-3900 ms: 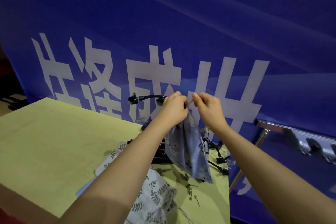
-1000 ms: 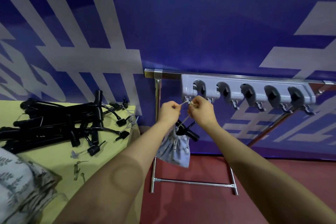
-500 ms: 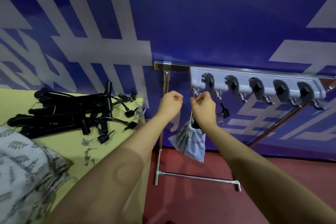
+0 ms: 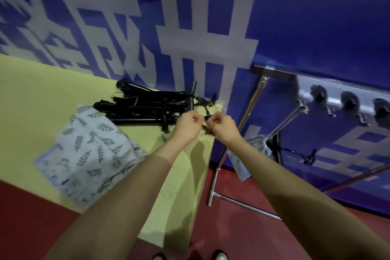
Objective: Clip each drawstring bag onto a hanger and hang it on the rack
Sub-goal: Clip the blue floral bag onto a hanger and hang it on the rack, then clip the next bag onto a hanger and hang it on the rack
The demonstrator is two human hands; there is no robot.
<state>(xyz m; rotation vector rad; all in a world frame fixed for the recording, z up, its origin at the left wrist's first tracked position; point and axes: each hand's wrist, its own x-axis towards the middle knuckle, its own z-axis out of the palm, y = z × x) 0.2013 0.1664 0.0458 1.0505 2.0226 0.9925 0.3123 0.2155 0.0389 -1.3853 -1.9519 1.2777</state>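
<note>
Whereas half a second ago at the rack (image 4: 329, 99), both curled hands, left hand (image 4: 187, 123) and right hand (image 4: 221, 124), now over the hangers (image 4: 147, 110), grip unclear.

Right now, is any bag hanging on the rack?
Yes, one drawstring bag hangs by its cord from the rack, clear of both hands.

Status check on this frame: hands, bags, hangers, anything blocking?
Both hands, left and right, loosely curled over the table corner. One bag hangs at the rack. Hanger pile and bags wait. Nothing blocking.
</note>
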